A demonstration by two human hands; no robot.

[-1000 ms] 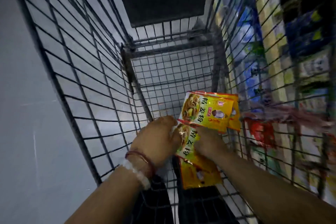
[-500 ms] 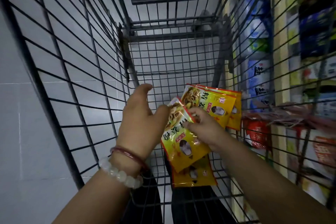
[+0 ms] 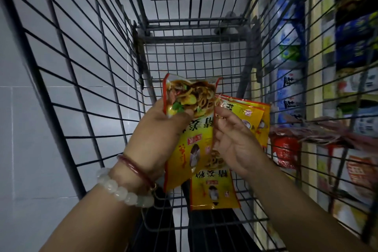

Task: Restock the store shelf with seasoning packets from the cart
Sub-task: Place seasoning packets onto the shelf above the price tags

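**Wire cart with packets on its floor**

A dark wire cart carries the goods. One yellow seasoning packet lies flat on its grid floor near the near edge, printed face up. Two more yellow packets overlap each other by the right wall, partly hidden, so whether they rest on the floor cannot be told. Beyond the right wall stands a store shelf stacked with blurred packaged goods.

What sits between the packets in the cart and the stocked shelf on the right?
Only the cart's wire side wall; the head view shows the packets inside it and the shelf beyond.
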